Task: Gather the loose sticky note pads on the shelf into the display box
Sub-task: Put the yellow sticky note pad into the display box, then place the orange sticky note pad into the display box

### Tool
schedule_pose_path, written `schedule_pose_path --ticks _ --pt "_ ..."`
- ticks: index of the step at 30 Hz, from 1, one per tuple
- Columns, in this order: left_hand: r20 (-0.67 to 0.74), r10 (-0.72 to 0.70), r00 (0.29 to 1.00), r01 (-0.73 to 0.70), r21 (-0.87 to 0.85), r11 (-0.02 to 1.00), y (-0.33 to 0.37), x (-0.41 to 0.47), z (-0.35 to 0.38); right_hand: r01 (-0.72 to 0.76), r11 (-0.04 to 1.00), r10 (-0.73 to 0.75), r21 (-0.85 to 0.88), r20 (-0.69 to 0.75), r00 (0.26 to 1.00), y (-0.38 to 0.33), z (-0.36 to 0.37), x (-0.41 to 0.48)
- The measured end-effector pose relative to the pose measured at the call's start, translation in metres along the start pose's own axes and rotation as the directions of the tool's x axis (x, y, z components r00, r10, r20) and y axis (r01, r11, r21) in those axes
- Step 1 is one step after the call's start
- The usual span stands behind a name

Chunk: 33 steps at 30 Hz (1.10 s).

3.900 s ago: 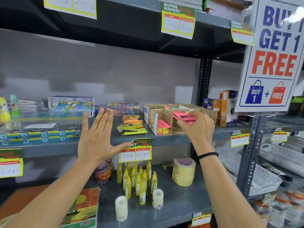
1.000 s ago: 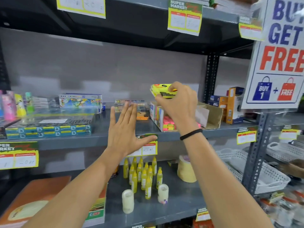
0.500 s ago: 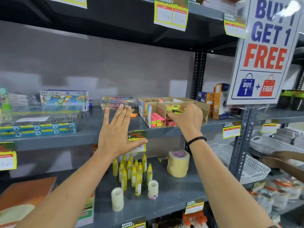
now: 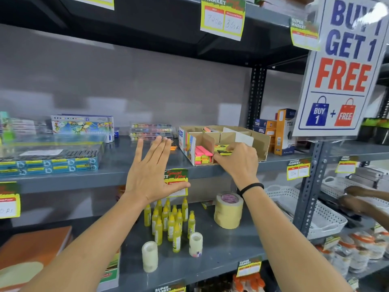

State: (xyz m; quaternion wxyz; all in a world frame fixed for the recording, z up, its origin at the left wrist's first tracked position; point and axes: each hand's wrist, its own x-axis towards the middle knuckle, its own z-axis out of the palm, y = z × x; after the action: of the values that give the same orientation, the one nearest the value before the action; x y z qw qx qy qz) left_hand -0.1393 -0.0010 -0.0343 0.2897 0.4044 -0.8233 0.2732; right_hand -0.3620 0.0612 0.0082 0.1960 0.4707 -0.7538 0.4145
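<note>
**Yellow pad going into the box**

The right hand grips a yellow wrapped sticky note pad, seating it inside the brown cardboard display box, beside the pink pads. Left hand hovers left of the box, fingers spread, empty. Next: release, then check for strays.

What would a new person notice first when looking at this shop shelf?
Probably the big "Buy 1 Get 1 Free" sign hanging at the upper right. Next, on the middle shelf, the right hand pushes a yellow sticky note pad into the cardboard display box, beside pink pads. The left hand is open, fingers spread.
</note>
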Motion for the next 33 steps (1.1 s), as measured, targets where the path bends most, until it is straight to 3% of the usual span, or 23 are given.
schedule_pose_path --ticks 7,12,15,18,20,24,29,33 --pt "-0.063 -0.072 0.995 0.067 -0.089 0.994 -0.015 -0.007 -0.011 0.006 0.997 -0.006 0.083 -0.007 1.000 0.007 -0.004 -0.003" --pt "-0.058 -0.090 0.994 0.088 -0.036 0.995 -0.037 -0.008 -0.021 0.183 0.982 -0.163 0.056 -0.252 0.954 -0.035 -0.021 -0.006" --pt "-0.057 -0.051 0.997 0.051 -0.004 0.999 -0.042 0.000 -0.027 0.318 0.944 -0.278 0.094 -0.294 0.914 -0.080 -0.012 -0.010" --pt "0.008 -0.070 0.998 0.070 0.053 0.996 -0.055 0.013 -0.033 0.447 0.893 -0.430 0.055 -0.189 0.883 -0.128 0.014 -0.010" --pt "0.060 -0.101 0.993 0.097 0.064 0.993 -0.058 0.014 -0.034 0.461 0.887 -0.461 0.002 -0.012 0.887 -0.147 0.034 -0.004" --pt "0.121 -0.112 0.986 0.097 0.126 0.987 -0.060 -0.004 -0.025 0.368 0.925 -0.333 -0.092 0.267 0.904 -0.156 0.071 0.013" --pt "0.055 -0.149 0.987 0.148 0.030 0.989 -0.060 -0.005 -0.023 0.282 0.953 -0.208 -0.108 0.443 0.872 -0.160 0.099 0.027" --pt "0.060 -0.143 0.988 0.141 0.029 0.990 -0.060 -0.006 -0.023 0.298 0.933 -0.150 -0.201 0.534 0.832 -0.164 0.114 0.028"
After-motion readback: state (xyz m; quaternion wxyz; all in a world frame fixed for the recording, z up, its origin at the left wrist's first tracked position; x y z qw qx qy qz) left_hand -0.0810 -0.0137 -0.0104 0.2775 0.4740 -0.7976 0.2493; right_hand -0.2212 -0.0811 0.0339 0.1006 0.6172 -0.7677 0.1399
